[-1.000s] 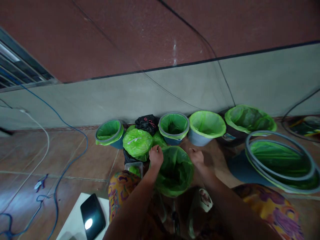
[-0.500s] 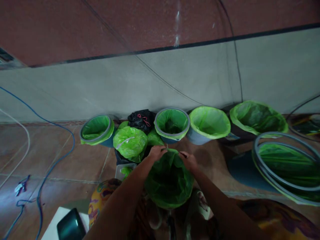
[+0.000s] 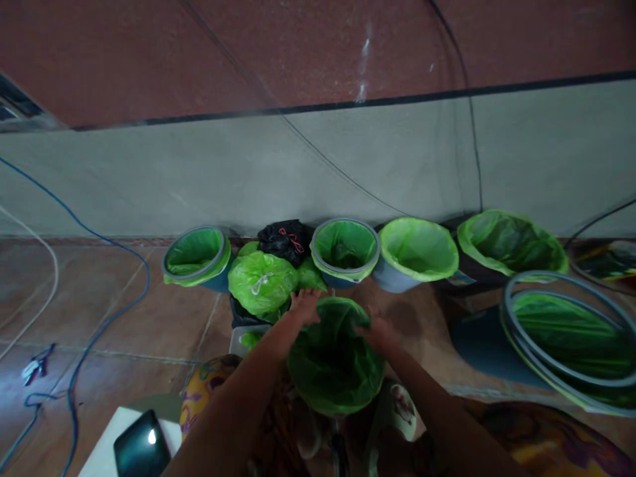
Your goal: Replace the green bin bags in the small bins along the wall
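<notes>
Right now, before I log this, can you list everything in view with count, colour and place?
lined bin in hand: 1, green liner, centre, by the knees
small lined bins: 3, grey-blue with green liners, along the wall
dark lined bin: 1, green liner, far right by the wall
large lined bin: 1, grey rings, green liner, right edge
tied green bag: 1, left of centre
black bag: 1, behind it
blue cable: 1, floor left
white cable: 1, far left
phone: 1, dark, bottom left
left hand: on the liner's far rim
right hand: on the liner's right rim
</notes>
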`<state>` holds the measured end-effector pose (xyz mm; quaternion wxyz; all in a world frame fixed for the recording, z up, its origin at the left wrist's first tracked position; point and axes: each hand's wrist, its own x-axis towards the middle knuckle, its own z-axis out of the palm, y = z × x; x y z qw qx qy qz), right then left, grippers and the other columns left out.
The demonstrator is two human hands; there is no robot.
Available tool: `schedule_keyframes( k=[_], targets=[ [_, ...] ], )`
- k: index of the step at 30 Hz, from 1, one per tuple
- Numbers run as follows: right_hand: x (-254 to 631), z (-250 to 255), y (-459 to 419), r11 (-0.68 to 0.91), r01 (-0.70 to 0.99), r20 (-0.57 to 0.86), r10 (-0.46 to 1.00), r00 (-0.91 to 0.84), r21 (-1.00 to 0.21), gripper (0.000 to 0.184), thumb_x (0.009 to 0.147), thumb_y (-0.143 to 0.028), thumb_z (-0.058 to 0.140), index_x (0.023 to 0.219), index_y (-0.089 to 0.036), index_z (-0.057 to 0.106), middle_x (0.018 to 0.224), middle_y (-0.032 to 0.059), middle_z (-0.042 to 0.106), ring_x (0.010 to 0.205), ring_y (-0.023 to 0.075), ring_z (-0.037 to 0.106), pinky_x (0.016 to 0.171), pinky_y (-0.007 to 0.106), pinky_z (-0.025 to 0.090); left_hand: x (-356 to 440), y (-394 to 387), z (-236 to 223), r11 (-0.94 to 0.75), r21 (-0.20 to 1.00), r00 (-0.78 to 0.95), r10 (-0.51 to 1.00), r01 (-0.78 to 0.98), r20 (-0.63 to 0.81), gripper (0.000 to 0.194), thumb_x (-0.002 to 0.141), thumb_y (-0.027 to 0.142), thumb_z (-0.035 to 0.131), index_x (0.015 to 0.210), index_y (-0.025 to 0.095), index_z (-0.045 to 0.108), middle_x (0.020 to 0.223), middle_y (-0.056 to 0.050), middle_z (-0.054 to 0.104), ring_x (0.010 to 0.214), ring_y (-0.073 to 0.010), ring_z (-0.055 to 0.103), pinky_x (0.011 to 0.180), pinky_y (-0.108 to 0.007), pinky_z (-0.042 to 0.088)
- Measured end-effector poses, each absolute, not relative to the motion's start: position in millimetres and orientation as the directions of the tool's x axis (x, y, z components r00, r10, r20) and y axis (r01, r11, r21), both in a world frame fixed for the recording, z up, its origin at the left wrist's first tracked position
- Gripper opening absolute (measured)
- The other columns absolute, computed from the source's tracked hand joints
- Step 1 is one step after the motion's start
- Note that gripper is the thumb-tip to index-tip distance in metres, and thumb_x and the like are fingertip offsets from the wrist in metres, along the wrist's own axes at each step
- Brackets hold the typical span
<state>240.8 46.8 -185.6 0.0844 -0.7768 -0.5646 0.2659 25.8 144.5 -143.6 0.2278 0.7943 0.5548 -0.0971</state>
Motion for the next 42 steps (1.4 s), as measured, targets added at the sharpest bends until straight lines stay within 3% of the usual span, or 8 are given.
schedule_keyframes(
  k=[2,4,8,17,25,32,39,42],
  targets=[
    [246,-183,57,-0.373,0.754,-0.259,0.926,0.273,-0.54,0.059,0.089,-0.045,0.057,0.138,-0.012,0.05,0.125,0.0164,0.067,0.11,0.0254,0.066,0.086,0.029,0.049,39,151,-137,-0.263,0.367,0.397,0.844,0.892,-0.36,0.092,0.069,0.045,0.08,0.148,0.024,0.038,0.151,-0.014,0.045,0.139,-0.0356,0.04,0.113,-0.052,0.033],
    [250,-179,72,-0.382,0.707,-0.22,0.924,0.314,-0.595,0.046,0.097,-0.043,0.042,0.128,-0.015,0.06,0.117,0.0135,0.071,0.102,0.0216,0.068,0.082,0.026,0.048,57,158,-133,-0.238,0.464,0.412,0.852,0.854,-0.322,0.071,0.085,0.054,0.062,0.146,0.024,0.043,0.147,-0.011,0.05,0.136,-0.0288,0.045,0.111,-0.042,0.038],
    [250,-174,97,-0.313,0.764,-0.209,0.949,0.234,-0.565,0.039,0.097,-0.036,0.039,0.095,-0.017,0.073,0.096,0.0108,0.076,0.087,0.0189,0.068,0.073,0.025,0.045,87,161,-140,-0.239,0.411,0.396,0.847,0.88,-0.355,0.043,0.101,0.042,0.033,0.125,0.025,0.064,0.128,-0.006,0.067,0.119,-0.0201,0.06,0.101,-0.034,0.046],
    [238,-200,90,-0.287,0.592,-0.226,0.958,0.177,-0.753,0.03,0.09,-0.036,0.049,0.097,-0.021,0.075,0.095,0.0056,0.077,0.086,0.0191,0.07,0.075,0.026,0.049,68,154,-167,-0.362,0.466,0.511,0.824,0.807,-0.246,0.026,0.093,0.036,0.056,0.11,0.025,0.073,0.114,-0.003,0.074,0.108,-0.0194,0.066,0.098,-0.028,0.047],
    [243,-182,86,-0.122,0.904,-0.325,0.946,-0.019,-0.41,0.024,0.091,-0.027,0.052,0.104,-0.021,0.07,0.097,0.0064,0.075,0.089,0.0186,0.068,0.076,0.025,0.045,52,145,-166,-0.328,0.377,0.452,0.835,0.866,-0.314,0.032,0.089,0.021,0.056,0.12,0.024,0.064,0.112,-0.008,0.071,0.111,-0.0236,0.064,0.1,-0.034,0.045],
    [259,-180,69,-0.362,0.892,-0.343,0.902,0.262,-0.269,0.03,0.092,-0.034,0.048,0.105,-0.019,0.071,0.092,0.0098,0.074,0.083,0.0207,0.068,0.065,0.026,0.04,42,140,-138,-0.103,0.301,0.183,0.95,0.948,-0.251,0.076,0.076,0.029,0.072,0.145,0.023,0.04,0.145,-0.014,0.05,0.134,-0.033,0.045,0.114,-0.056,0.029],
    [257,-198,1,-0.688,0.645,-0.291,0.726,0.624,-0.332,0.042,0.091,-0.038,0.045,0.113,-0.011,0.068,0.094,0.0172,0.072,0.082,0.0273,0.068,0.064,0.031,0.044,30,118,-131,0.225,0.382,-0.133,0.958,0.896,-0.253,0.069,0.084,0.039,0.063,0.146,0.018,0.04,0.144,-0.018,0.052,0.132,-0.0337,0.049,0.105,-0.05,0.041],
    [249,-193,-15,-0.661,0.638,-0.082,0.717,0.692,-0.395,0.052,0.086,-0.039,0.051,0.128,-0.008,0.058,0.11,0.0215,0.067,0.096,0.0317,0.064,0.073,0.037,0.047,30,106,-140,0.312,0.416,-0.212,0.939,0.854,-0.271,0.063,0.09,0.042,0.056,0.145,0.015,0.043,0.141,-0.019,0.055,0.129,-0.0322,0.053,0.102,-0.044,0.045]
  ],
)
